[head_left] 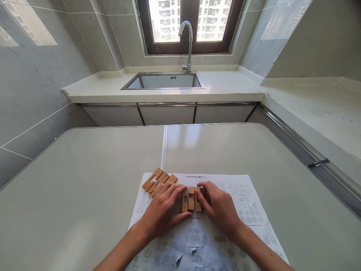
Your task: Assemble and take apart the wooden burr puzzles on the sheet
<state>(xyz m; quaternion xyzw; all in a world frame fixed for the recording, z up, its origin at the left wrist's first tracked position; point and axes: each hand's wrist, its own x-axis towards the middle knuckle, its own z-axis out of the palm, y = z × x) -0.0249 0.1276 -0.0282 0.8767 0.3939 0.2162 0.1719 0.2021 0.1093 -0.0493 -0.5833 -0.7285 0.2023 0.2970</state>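
Near the middle of a printed sheet (203, 237), notched wooden puzzle blocks stand side by side between my hands. My left hand (166, 207) grips the left block (184, 200), fingers at its far end and thumb at its near end. A middle block (191, 198) with a step cut into it sits just to the right. My right hand (218, 205) pinches the right block (198, 203) with thumb and fingers, covering part of it. More flat wooden blocks (153, 180) lie together beyond my left hand, partly hidden by its fingers.
The sheet carries small diagrams, has torn spots, and lies on a pale table (84, 180) with a white seam. Past the far edge is a counter (222, 82) with a sink (169, 81), a faucet (189, 45) and a window. A ledge (316, 109) runs along the right.
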